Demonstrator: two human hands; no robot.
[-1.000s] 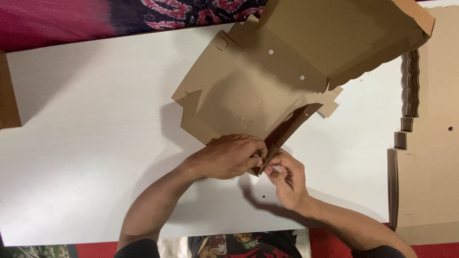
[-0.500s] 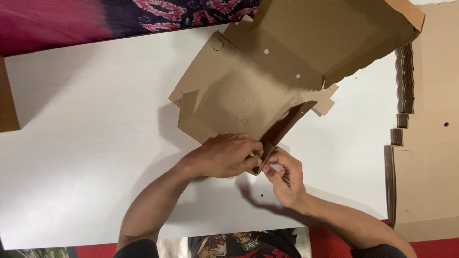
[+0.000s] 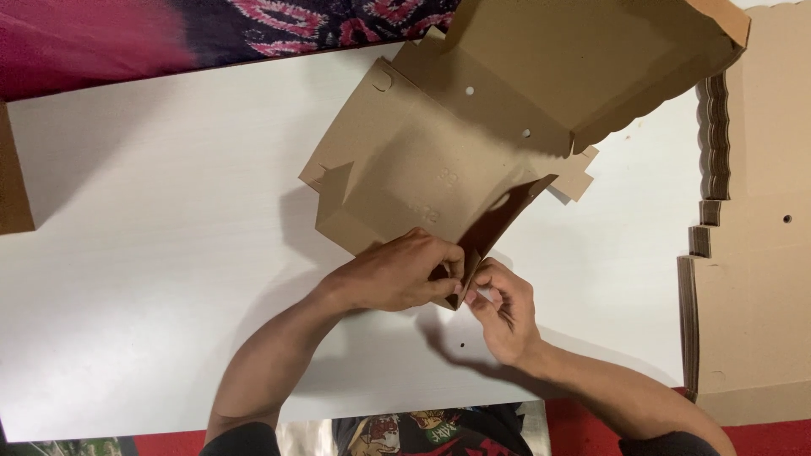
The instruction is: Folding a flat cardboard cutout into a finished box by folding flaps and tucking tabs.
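The left hand (image 3: 397,274) curls over the near corner of the flat cardboard box blank (image 3: 439,160), fingers closed on a raised side flap (image 3: 494,232). At its three o'clock the right hand (image 3: 504,310) pinches the same flap's lower edge. The blank lies on the white table (image 3: 152,253), with a stack of blanks (image 3: 752,279) at three o'clock.

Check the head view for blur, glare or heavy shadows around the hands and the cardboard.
Head view: sharp throughout, no motion blur on the left hand or right hand; soft shadows fall left of the cardboard box and under both forearms on the white table; no glare; the raised flap's inner face is dark; the flat stack at right is cropped.
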